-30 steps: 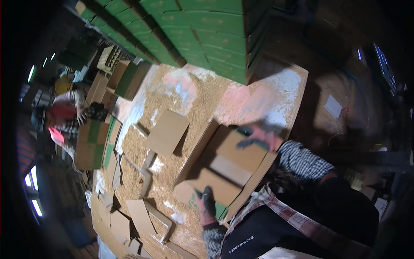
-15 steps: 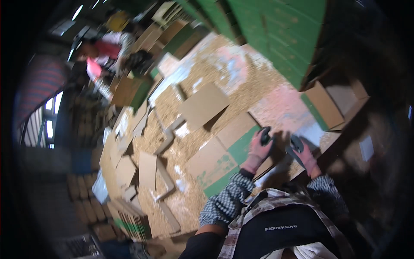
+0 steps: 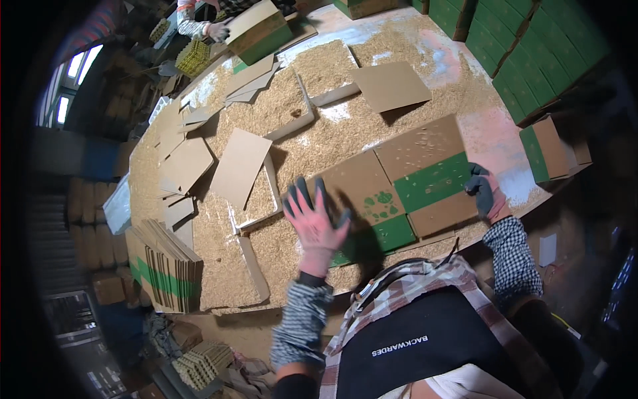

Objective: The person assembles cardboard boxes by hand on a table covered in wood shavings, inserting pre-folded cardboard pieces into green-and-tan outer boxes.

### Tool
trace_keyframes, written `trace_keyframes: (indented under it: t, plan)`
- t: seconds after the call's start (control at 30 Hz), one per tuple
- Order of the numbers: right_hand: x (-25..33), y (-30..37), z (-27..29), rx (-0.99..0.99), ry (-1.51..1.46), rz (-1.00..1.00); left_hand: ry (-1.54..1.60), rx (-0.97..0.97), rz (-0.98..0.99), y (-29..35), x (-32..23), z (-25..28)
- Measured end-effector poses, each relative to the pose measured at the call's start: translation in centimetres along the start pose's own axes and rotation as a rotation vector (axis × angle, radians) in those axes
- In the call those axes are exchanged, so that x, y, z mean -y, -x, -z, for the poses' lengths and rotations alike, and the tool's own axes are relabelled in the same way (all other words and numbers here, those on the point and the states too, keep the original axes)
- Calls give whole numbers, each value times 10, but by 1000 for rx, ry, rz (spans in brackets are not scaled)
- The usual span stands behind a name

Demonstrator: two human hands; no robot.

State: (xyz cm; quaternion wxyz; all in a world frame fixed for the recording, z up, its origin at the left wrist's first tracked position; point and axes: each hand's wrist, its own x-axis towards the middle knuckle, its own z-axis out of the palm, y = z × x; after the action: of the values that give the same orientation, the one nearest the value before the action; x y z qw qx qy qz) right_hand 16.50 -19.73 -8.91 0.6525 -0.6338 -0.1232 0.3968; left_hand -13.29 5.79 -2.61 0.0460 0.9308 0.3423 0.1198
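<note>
Carton bears possibly leafy print.

pink/gry gloves, chk sleeves, dk apron

Through the head camera I see bright, grey-framed window panes at upper left, a dark grey, ribbed wall below them, and a broad, pink-and-white-topped table strewn with tan shavings.

One green-striped flattened carton, one folded-carton bundle, one right-hand box by the table edge.
</note>
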Motion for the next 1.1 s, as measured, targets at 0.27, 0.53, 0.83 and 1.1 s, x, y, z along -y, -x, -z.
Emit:
trace_keyframes:
  t: [0.27,0.53,0.83,1.1]
  plan:
    - [89,-6,-96,10,200,385,659,594,-656,-5,31,78]
    - [130,8,-126,590,-236,118,1240,-18,262,7,21,92]
    - [18,-28,-166,-256,1379,985,24,501,-321,49,32,82]
    - [48,49,-177,493,1532,854,1510,211,658,52,48,-17]
